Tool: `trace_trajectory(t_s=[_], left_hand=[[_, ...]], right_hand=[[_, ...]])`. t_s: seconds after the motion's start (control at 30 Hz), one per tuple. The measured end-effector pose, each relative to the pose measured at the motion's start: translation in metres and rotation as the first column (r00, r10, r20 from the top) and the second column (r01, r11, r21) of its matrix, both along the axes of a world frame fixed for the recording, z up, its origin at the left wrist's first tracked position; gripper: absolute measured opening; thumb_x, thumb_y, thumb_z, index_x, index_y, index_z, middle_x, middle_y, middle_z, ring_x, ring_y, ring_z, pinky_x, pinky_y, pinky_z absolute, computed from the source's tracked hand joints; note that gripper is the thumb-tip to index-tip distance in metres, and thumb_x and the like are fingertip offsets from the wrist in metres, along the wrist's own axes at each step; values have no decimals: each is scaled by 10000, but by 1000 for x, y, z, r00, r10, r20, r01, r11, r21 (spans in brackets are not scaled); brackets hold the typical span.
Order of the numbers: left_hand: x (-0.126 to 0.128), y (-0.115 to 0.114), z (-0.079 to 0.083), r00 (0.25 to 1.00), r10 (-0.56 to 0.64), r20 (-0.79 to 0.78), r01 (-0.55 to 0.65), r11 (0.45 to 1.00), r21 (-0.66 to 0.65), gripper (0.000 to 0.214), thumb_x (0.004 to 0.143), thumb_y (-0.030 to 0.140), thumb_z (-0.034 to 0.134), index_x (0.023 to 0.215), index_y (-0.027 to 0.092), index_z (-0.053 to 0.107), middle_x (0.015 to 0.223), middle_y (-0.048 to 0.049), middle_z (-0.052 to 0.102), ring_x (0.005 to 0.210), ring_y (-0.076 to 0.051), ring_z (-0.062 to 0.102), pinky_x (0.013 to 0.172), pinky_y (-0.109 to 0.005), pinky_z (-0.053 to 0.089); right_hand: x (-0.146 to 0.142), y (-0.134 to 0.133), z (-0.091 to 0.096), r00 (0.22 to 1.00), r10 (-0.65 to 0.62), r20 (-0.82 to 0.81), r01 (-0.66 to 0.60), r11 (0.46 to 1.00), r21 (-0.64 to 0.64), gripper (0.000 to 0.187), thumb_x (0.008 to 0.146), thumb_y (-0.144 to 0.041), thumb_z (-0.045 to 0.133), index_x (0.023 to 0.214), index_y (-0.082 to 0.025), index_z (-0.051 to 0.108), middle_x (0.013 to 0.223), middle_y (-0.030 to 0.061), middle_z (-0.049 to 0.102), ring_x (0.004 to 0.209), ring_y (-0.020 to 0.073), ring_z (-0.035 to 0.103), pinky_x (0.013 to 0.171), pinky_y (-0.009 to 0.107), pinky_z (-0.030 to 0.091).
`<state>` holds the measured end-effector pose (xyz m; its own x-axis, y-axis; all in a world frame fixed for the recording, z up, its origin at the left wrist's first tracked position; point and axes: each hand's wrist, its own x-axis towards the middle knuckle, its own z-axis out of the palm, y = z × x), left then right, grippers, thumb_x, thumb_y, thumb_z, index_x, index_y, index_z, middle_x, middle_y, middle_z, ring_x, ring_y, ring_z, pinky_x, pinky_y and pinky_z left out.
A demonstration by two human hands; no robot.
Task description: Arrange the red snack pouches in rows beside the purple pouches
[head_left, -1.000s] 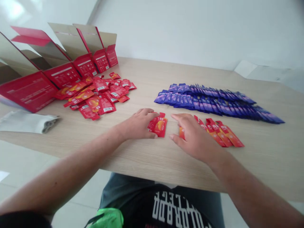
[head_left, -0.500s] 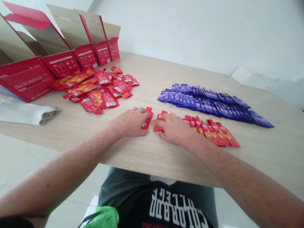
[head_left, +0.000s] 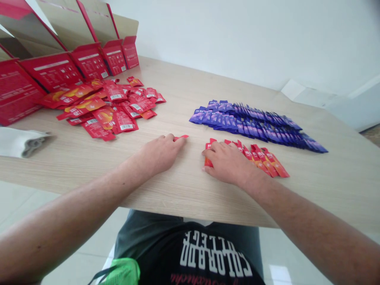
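Note:
My left hand (head_left: pixel 162 153) is closed on a red sachet (head_left: pixel 181 137), of which only the top end shows past the fingers. To its right, my right hand (head_left: pixel 228 161) has its fingertips and thumb on another red-and-orange sachet (head_left: pixel 208 158) lying on the table. Right beside that hand, and partly behind it, runs a row of overlapping red-and-orange sachets (head_left: pixel 271 163). A loose heap of red sachets (head_left: pixel 114 109) lies beyond my left hand.
Two overlapping rows of purple sachets (head_left: pixel 255 124) lie beyond my right hand. Open red cardboard boxes (head_left: pixel 89 61) line the back left of the table (head_left: pixel 178 190). A folded whitish cloth (head_left: pixel 20 140) is at the left, and a white object (head_left: pixel 305 95) stands at the far right.
My right hand has slid its sachet right, closer to the row. My left hand has turned, so less of its sachet shows. The whole view has shifted slightly.

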<state>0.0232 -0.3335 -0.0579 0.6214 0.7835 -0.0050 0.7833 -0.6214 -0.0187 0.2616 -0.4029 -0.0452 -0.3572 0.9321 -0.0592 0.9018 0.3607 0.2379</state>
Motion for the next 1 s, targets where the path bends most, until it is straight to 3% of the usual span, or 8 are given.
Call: trace_trajectory(t_s=[0.17,0.33,0.43,0.53,0.7,0.8,0.9,1.0], left_hand=[[6,6,3,1000,4,24,-4,1000,-2,633,1076,181,340,1657,431,369,1271,-117,661,921,-285,748,781,-392,565],[16,17,3,988,-4,156,19,995,-95,425,1009,191,478,1320,296,748,1210,-91,709,1000,-247,745,943,-356,559],[26,17,8,971,93,219,-45,975,-216,346,920,195,572,1147,266,823,1074,-44,784,990,-235,745,954,-315,551],[38,11,14,945,218,242,-128,932,-339,359,870,203,620,1154,272,830,916,-5,800,811,-211,737,820,-297,560],[60,6,11,919,276,282,-133,889,-437,413,921,245,612,1305,245,764,883,-7,798,689,-183,717,689,-286,544],[72,5,1,929,231,289,-99,908,-408,474,991,310,560,1447,221,652,1036,-49,815,842,-215,770,794,-315,584],[76,5,-6,963,93,254,-34,973,-227,557,1002,373,561,1530,197,557,1330,-126,748,1167,-287,734,1008,-394,560],[72,7,-7,981,27,194,13,980,-200,561,1012,397,537,1536,196,537,1340,-132,735,1192,-292,719,1035,-417,544]], right_hand=[[14,-4,-2,998,10,-59,-9,1000,13,482,989,-518,677,1347,-200,729,1258,162,686,1212,391,607,991,550,503],[43,-13,6,928,108,-357,-40,980,193,541,1054,-492,596,1453,-132,653,1277,176,649,1197,348,606,1068,531,499],[67,-23,9,836,148,-528,27,951,309,536,1076,-496,549,1422,-103,660,1238,180,654,1199,337,611,1088,535,505],[87,-35,6,794,146,-590,81,937,341,533,1064,-518,569,1405,-122,672,1223,177,664,1199,345,616,1091,564,507],[104,-52,-5,762,114,-637,110,948,300,525,1052,-545,584,1415,-176,669,1225,154,669,1215,343,618,1085,570,517],[113,-63,-6,769,65,-636,159,944,289,522,1053,-547,565,1430,-198,660,1243,145,661,1226,338,624,1101,568,515],[124,-77,-4,773,23,-634,224,925,307,516,1052,-545,553,1436,-216,658,1264,145,666,1222,339,635,1090,571,528],[140,-93,-6,779,22,-626,273,887,371,522,1042,-537,574,1442,-213,660,1240,144,678,1150,326,661,1043,552,552]])
